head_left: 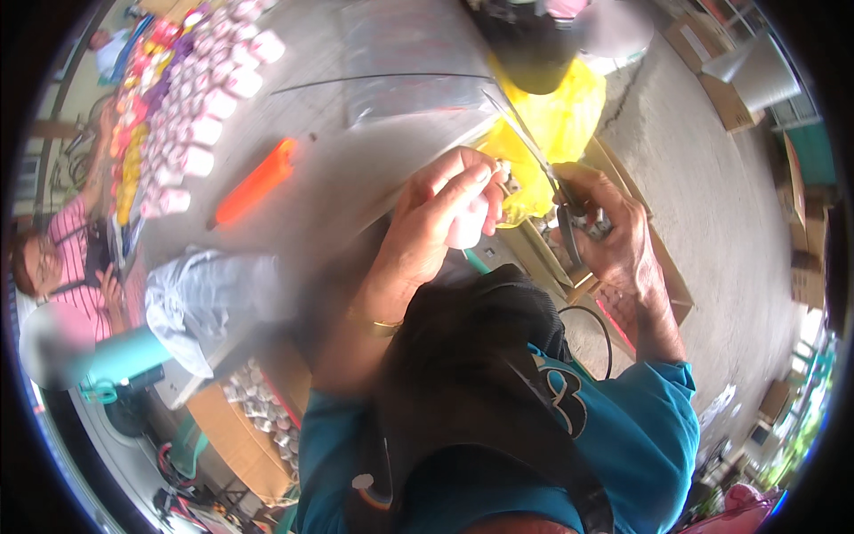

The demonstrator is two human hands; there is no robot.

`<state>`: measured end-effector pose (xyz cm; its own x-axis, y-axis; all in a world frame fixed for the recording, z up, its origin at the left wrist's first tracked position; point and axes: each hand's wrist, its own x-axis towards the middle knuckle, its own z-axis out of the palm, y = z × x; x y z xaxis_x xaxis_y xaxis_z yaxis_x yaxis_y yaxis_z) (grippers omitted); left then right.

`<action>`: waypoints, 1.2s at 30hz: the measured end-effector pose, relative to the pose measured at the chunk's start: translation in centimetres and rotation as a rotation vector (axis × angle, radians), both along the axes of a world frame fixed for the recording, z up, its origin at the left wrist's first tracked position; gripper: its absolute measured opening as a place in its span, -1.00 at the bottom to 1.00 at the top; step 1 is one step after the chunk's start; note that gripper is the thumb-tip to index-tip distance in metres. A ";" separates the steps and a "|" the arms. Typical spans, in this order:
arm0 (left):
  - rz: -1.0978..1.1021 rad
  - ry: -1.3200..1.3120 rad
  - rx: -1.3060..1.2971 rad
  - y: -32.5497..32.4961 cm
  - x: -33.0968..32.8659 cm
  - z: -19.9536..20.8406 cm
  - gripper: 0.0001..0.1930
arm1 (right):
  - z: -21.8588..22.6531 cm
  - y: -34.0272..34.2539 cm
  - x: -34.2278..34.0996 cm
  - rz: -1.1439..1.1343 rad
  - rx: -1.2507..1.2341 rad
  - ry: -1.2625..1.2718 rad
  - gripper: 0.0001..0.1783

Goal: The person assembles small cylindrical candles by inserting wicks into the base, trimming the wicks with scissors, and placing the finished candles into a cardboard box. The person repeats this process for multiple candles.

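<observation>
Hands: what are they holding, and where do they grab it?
Left hand grips a small pink bottle around its body. Right hand holds scissors by the handles.

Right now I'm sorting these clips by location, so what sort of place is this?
Probably a small packing workshop or market stall. The grey table carries rows of small pink-and-white bottles, cardboard boxes stand on the concrete floor, and the left hand holds one such bottle while the right hand grips scissors.

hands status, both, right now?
Left hand: closed around a small pale pink bottle, held up over the table edge.
Right hand: closed on the handles of scissors, blades pointing up and away.
</observation>
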<state>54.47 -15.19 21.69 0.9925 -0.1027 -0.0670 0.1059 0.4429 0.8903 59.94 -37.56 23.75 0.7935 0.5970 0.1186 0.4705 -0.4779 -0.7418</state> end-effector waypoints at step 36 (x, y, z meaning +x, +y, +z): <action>0.839 0.105 0.249 5.7 -25.6 -3.1 -0.19 | -4.2 19.0 -14.4 0.798 0.050 0.302 -0.91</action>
